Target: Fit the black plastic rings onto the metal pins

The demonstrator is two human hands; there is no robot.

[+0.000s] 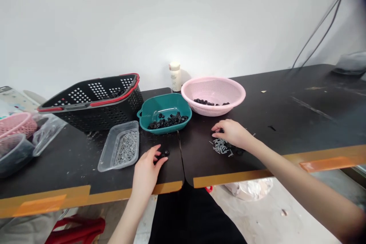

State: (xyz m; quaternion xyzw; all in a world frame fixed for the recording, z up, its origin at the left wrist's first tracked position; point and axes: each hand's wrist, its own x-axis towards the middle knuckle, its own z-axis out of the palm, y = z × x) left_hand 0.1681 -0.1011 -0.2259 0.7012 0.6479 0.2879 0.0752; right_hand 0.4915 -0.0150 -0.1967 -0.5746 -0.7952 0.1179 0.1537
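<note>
My left hand rests on the black table near its front edge, fingers curled around a few small black round parts. My right hand lies palm down over a small heap of silver screws and a few black parts, fingertips pinched together at its left side; what they pinch is too small to make out. A clear plastic tray with silver screws sits just left of my left hand. A teal bowl with black parts stands behind it. A pink colander with black parts is behind my right hand.
A black perforated basket with red handles stands at the back left. A small white bottle stands by the wall. Pink and dark containers sit at the far left edge. A seam splits the two tabletops. Cables hang at upper right.
</note>
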